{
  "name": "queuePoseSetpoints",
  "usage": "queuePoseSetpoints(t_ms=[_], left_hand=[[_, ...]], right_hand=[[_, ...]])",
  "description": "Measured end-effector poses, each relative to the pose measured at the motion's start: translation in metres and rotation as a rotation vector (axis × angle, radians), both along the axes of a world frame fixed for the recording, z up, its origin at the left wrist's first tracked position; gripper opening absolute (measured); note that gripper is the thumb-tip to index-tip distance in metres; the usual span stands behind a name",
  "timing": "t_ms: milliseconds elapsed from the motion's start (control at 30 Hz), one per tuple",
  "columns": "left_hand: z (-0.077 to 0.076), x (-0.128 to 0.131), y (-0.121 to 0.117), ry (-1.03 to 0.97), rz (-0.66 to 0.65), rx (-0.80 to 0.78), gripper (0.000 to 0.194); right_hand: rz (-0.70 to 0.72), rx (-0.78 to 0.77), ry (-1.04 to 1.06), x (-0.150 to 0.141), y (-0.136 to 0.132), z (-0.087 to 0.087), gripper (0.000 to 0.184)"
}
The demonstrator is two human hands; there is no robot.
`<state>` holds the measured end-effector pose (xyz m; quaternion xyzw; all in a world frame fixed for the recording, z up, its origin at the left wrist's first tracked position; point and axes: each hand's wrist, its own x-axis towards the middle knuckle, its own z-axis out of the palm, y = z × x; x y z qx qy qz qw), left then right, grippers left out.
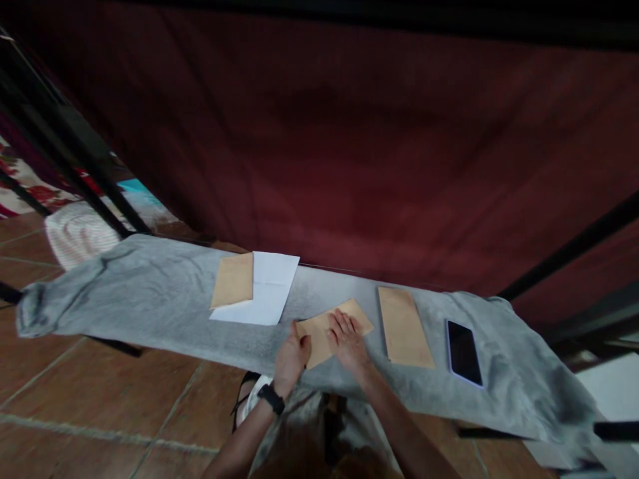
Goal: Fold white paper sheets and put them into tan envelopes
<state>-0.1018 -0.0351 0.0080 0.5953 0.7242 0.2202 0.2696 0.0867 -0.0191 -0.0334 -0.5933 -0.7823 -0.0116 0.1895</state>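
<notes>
A brown paper envelope (318, 339) lies at a slant on the grey cloth in front of me. My left hand (291, 359), with a dark watch on its wrist, grips the envelope's left end, thumb on top; the fingers beneath are partly hidden. Flat on the middle of the same envelope rests my right hand (346, 338), fingers stretched out. To the right is a stack of similar brown envelopes (405, 327). On the left, another brown envelope (233, 279) overlaps a sheet of white paper (272, 286) with faint creases.
Grey cloth (164, 293) covers the long, narrow bench. A phone (464, 352) with a dark screen lies toward its right end. Behind the bench hangs a dark red curtain (349, 166). Black metal bars (94, 166) stand at the left, above the brown tiled floor (100, 412).
</notes>
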Motion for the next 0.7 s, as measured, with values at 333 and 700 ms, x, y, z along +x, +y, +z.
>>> queuePoseSetpoints(t_ms=[333,700], left_hand=[[-0.003,-0.004,-0.008,-0.709,0.042,-0.131,0.081],[0.013,-0.012,-0.015,-0.98,0.156,-0.167,0.032]], right_hand=[[-0.207,0.098,-0.092,0.048,0.024,-0.01,0.05],[-0.035,0.088,0.276,0.027,-0.05,-0.01,0.05]])
